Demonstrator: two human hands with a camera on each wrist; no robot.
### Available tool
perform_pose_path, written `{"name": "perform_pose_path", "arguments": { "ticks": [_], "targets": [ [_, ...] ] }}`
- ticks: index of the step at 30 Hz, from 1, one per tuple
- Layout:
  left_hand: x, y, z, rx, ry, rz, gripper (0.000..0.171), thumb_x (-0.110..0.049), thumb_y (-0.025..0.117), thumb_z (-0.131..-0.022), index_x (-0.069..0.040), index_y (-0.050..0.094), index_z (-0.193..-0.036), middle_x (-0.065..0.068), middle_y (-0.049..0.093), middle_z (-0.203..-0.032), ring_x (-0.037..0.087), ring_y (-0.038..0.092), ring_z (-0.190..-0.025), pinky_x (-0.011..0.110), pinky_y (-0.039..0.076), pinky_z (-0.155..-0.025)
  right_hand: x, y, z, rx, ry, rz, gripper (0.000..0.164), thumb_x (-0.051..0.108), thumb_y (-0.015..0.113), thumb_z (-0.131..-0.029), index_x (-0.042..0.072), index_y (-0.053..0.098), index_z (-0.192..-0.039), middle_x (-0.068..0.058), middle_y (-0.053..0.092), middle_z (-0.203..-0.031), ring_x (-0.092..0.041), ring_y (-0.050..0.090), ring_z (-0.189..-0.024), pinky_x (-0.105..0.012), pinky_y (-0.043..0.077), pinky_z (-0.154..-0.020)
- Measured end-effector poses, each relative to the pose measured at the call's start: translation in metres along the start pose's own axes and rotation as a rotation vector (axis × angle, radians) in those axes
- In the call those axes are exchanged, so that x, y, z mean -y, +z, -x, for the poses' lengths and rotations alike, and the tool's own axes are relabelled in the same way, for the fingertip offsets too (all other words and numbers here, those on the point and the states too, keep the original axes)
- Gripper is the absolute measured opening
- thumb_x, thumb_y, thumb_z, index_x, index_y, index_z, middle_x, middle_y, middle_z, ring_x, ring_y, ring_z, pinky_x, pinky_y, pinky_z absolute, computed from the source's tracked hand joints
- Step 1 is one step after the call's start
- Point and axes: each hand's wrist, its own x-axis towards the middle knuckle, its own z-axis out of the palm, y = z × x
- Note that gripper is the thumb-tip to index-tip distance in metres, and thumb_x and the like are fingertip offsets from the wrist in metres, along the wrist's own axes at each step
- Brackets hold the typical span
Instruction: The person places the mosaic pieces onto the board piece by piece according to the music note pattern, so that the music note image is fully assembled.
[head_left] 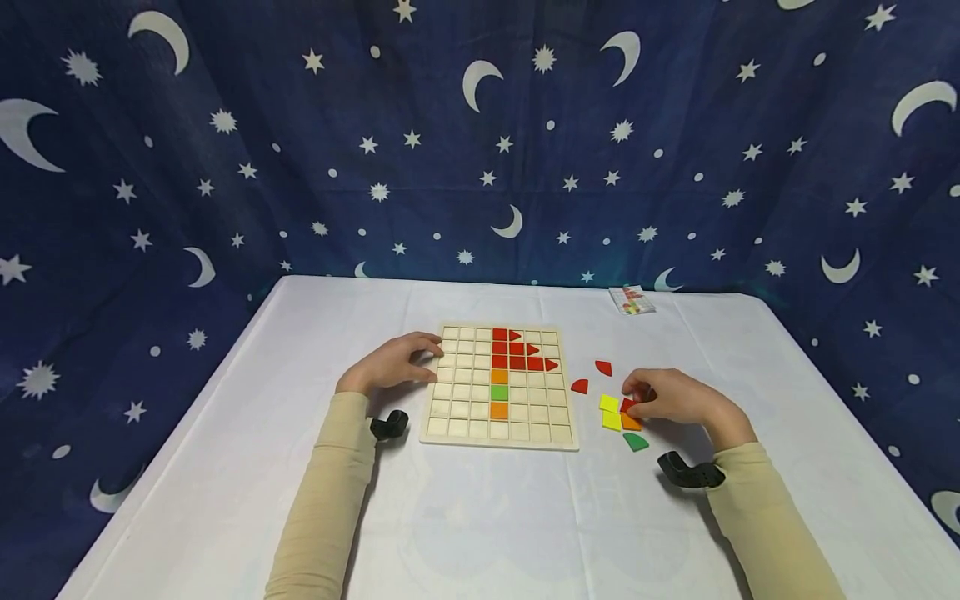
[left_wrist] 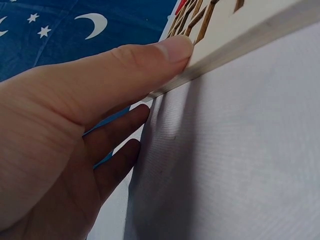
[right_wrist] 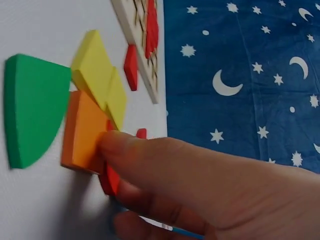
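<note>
A wooden grid board lies on the white table with red, orange and green tiles set in its squares. My left hand touches the board's left edge; its thumb rests on the rim in the left wrist view, the other fingers loosely extended. To the board's right, my right hand is over a small group of loose tiles. Its thumb and index finger pinch a red tile, partly hidden by the thumb. The thumb tip also overlaps an orange square. Beside it lie yellow squares and a green quarter-circle.
Two loose red quarter-circles, a nearer one and a farther one, lie between board and right hand. A printed pattern card is at the table's back right. A dark blue curtain with moons and stars hangs behind the table.
</note>
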Motion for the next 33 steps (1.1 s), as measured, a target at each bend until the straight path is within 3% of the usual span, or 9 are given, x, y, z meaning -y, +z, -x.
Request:
{"name": "perform_pose_path", "arguments": {
  "ticks": [6, 11, 19, 33],
  "targets": [
    [-0.001, 0.0, 0.0, -0.006, 0.017, -0.007, 0.042, -0.018, 0.079, -0.083, -0.006, 0.065, -0.122, 0.013, 0.046, -0.146, 0.031, 0.036, -0.139, 0.043, 0.028, -0.116, -0.001, -0.001, 0.001, 0.045, 0.004, 0.007, 0.025, 0.013, 0.073, -0.086, 0.007, 0.063, -0.108, 0.0, 0.059, -0.088, -0.02, 0.052, -0.084, -0.035, 0.05, -0.078],
    [-0.001, 0.0, 0.0, -0.009, 0.02, -0.005, 0.043, -0.018, 0.079, -0.083, -0.006, 0.065, -0.122, 0.014, 0.046, -0.146, 0.032, 0.036, -0.139, 0.044, 0.029, -0.116, -0.001, -0.001, -0.001, 0.017, -0.016, 0.026, 0.021, 0.01, 0.068, -0.088, 0.005, 0.062, -0.108, -0.001, 0.058, -0.086, -0.019, 0.051, -0.08, -0.033, 0.049, -0.075],
    [-0.001, 0.0, 0.0, -0.004, 0.011, -0.002, 0.043, -0.019, 0.079, -0.083, -0.006, 0.065, -0.122, 0.013, 0.046, -0.146, 0.031, 0.036, -0.14, 0.044, 0.028, -0.116, 0.002, 0.002, 0.0, 0.0, 0.008, 0.049, 0.038, 0.027, 0.073, -0.088, 0.004, 0.058, -0.113, -0.002, 0.055, -0.081, -0.018, 0.049, -0.073, -0.03, 0.044, -0.064],
    [-0.001, 0.001, 0.001, 0.003, 0.001, 0.0, 0.043, -0.02, 0.078, -0.084, -0.006, 0.065, -0.122, 0.013, 0.045, -0.147, 0.032, 0.035, -0.14, 0.045, 0.029, -0.116, 0.001, 0.007, -0.01, -0.101, 0.048, 0.09, 0.034, 0.024, 0.073, -0.088, 0.004, 0.062, -0.113, -0.003, 0.064, -0.091, -0.019, 0.055, -0.079, -0.041, 0.055, -0.078]
  ]
}}
